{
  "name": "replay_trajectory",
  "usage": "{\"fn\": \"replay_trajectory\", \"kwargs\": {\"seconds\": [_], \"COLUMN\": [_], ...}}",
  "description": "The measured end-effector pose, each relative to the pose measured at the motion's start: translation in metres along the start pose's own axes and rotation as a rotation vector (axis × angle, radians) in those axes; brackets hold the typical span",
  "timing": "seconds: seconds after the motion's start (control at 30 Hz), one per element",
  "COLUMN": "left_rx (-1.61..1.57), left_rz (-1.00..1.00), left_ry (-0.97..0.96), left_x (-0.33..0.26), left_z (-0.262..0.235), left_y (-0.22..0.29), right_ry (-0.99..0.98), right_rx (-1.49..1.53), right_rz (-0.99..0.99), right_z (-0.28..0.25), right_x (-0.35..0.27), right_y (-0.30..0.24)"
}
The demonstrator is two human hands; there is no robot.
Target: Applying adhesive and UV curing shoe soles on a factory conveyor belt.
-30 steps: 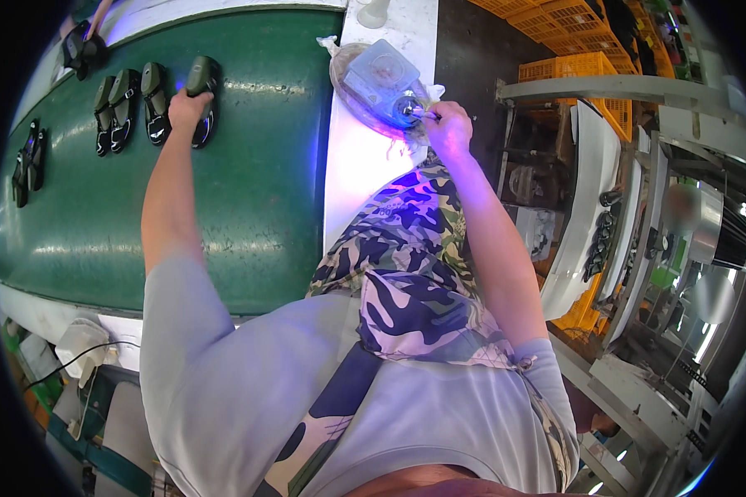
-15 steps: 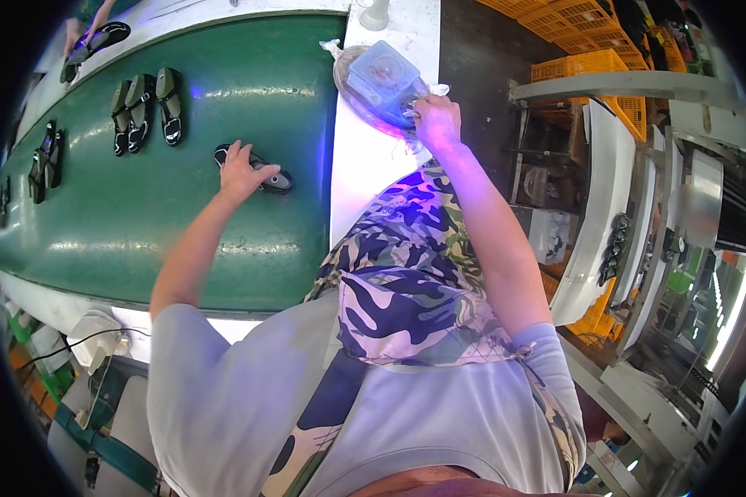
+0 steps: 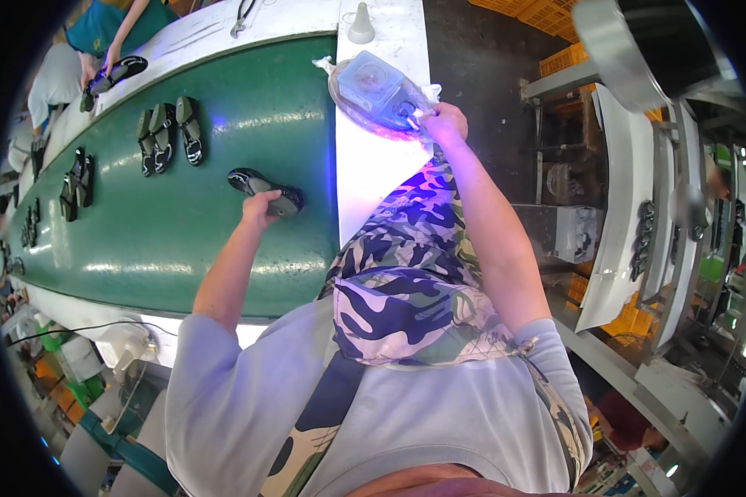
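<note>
A black-and-grey sandal point(image 3: 257, 184) lies on the green belt, close to its right edge. My left hand point(image 3: 261, 207) grips the near side of that sandal, thumb across the top. Over on the white ledge, a translucent blue box point(image 3: 373, 81) stands in a round, plastic-wrapped tray point(image 3: 341, 93). At the tray's right rim is my right hand point(image 3: 445, 126), fingers pinched together beside the box's near corner; what they hold is too small to make out.
Several more sandals point(image 3: 163, 137) stand in groups along the belt. A pale cone-shaped bottle point(image 3: 361, 25) and pliers point(image 3: 242, 16) are at the far side. At the far left another person's hands point(image 3: 112, 62) hold a sandal. Orange crates point(image 3: 547, 18) and metal racks are on the right.
My left hand has gone from spread over the sandal to gripping its near side. My right hand remains at the tray. The whole view has shifted slightly.
</note>
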State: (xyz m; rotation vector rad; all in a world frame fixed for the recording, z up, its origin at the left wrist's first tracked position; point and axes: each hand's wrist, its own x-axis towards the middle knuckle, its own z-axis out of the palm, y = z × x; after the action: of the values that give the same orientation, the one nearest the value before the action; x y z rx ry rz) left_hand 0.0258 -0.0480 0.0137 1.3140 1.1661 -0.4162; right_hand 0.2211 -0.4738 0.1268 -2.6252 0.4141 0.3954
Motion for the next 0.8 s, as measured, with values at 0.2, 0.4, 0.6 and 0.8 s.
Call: {"fn": "replay_trajectory", "kwargs": {"seconds": [0.2,0.4,0.6,0.8], "left_rx": [-0.214,-0.347,-0.685,-0.769], "left_rz": [-0.171,-0.132,0.233,0.423], "left_ry": [-0.241,-0.215,-0.487,-0.935], "left_x": [0.013,0.001,-0.056,-0.118], "left_z": [0.003,-0.005,0.019,0.073], "left_y": [-0.003,0.001,0.037,0.101], "right_ry": [0.078,0.183,0.1,-0.219], "right_rx": [0.177,0.089,0.566,1.459], "right_rz": [-0.016,0.012,0.082,0.244], "right_z": [0.01,0.02,0.006,-0.041], "right_x": [-0.004,-0.007,0.001,-0.016], "right_y": [0.007,0.014,0.041,0.03]}}
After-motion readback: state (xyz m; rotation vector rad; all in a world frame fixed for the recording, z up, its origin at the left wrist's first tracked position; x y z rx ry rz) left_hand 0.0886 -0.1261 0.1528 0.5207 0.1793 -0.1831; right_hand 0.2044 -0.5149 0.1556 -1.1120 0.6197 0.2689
